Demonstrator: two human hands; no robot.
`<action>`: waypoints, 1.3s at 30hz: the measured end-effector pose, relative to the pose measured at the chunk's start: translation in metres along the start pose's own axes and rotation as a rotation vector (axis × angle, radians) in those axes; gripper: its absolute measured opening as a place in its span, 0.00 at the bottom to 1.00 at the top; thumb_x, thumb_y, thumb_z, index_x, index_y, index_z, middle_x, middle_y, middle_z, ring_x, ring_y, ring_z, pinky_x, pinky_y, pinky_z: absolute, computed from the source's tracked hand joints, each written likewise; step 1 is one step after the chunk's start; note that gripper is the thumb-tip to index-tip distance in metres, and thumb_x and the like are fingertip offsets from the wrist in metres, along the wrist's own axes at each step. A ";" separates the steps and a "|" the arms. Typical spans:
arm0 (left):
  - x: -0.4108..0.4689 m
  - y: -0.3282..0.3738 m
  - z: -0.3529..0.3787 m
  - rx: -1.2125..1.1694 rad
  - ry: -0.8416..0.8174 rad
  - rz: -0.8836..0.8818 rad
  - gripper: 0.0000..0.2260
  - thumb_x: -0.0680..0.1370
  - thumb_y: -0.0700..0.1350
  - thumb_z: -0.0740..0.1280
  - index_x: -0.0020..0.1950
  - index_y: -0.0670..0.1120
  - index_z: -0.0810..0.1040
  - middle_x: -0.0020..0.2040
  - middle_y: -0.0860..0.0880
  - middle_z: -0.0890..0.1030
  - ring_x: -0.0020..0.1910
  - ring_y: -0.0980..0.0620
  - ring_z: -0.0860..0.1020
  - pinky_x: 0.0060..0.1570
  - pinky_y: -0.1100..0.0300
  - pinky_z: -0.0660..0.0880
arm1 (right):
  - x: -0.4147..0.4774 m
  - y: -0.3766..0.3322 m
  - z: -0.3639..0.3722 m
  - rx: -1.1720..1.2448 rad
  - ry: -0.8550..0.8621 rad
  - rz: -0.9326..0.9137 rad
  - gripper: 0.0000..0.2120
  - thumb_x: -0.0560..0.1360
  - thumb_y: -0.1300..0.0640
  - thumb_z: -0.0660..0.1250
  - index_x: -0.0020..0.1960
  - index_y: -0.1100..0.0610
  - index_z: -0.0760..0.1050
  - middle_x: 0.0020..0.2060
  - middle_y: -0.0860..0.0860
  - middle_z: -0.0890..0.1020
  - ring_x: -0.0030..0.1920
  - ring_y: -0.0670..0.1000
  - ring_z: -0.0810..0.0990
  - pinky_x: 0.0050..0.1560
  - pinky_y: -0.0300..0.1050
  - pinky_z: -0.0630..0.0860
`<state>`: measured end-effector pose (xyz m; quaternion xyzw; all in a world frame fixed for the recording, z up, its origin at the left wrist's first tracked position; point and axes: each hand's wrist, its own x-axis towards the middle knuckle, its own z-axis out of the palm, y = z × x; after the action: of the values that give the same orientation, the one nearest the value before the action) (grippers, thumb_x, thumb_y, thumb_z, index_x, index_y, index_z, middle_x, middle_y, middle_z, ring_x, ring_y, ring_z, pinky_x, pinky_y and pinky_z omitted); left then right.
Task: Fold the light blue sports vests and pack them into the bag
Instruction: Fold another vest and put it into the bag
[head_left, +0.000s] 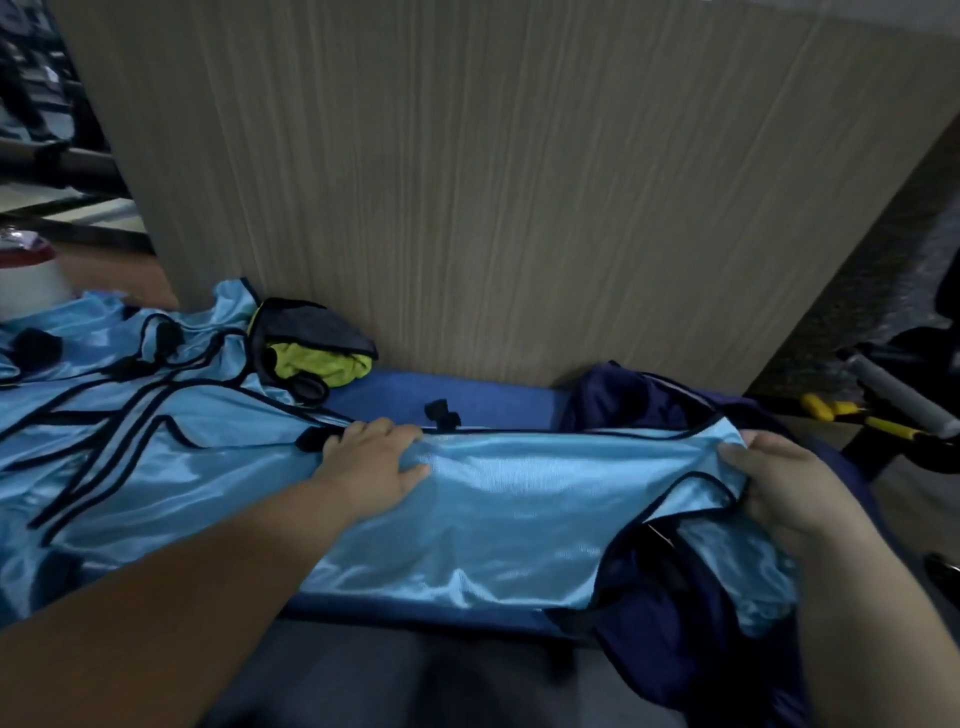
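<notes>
A light blue sports vest (519, 509) with black trim lies stretched across the blue surface (467, 397) in front of me. My left hand (371, 457) grips its left edge, fingers curled over the cloth. My right hand (784, 491) pinches its right end by the black-edged armhole. That end hangs over the open dark navy bag (670, 629) at the lower right. More light blue vests (130, 441) lie in a rumpled pile to the left.
A tall wood-grain panel (493, 182) stands right behind the surface. A dark pouch with yellow-green cloth (317, 353) lies at its foot. A white container (26, 291) stands far left. A frame with yellow and grey bars (878, 410) is at the right.
</notes>
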<state>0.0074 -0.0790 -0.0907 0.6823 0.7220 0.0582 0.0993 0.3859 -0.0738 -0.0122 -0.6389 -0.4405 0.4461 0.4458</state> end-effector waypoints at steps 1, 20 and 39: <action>0.005 0.001 -0.001 -0.016 -0.004 -0.010 0.24 0.79 0.64 0.56 0.73 0.59 0.62 0.70 0.52 0.65 0.70 0.47 0.62 0.68 0.47 0.59 | 0.000 -0.001 0.000 0.034 0.000 -0.037 0.07 0.81 0.61 0.62 0.52 0.64 0.76 0.46 0.64 0.81 0.42 0.59 0.80 0.45 0.53 0.77; -0.001 0.074 0.044 -0.221 0.208 0.480 0.24 0.77 0.61 0.56 0.73 0.61 0.63 0.75 0.58 0.63 0.74 0.53 0.57 0.72 0.47 0.58 | 0.010 -0.001 0.008 0.023 0.037 0.065 0.06 0.81 0.61 0.60 0.49 0.55 0.75 0.43 0.55 0.80 0.41 0.54 0.78 0.36 0.45 0.73; -0.033 0.092 0.030 -0.156 -0.190 0.437 0.31 0.78 0.65 0.56 0.78 0.64 0.45 0.78 0.61 0.40 0.78 0.56 0.39 0.76 0.48 0.41 | 0.026 -0.001 0.016 -0.542 0.116 0.028 0.15 0.78 0.55 0.66 0.61 0.63 0.77 0.53 0.62 0.80 0.55 0.58 0.78 0.59 0.52 0.74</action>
<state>0.1056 -0.1075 -0.0971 0.8149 0.5380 0.0696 0.2042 0.3755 -0.0457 -0.0192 -0.7654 -0.5087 0.2809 0.2766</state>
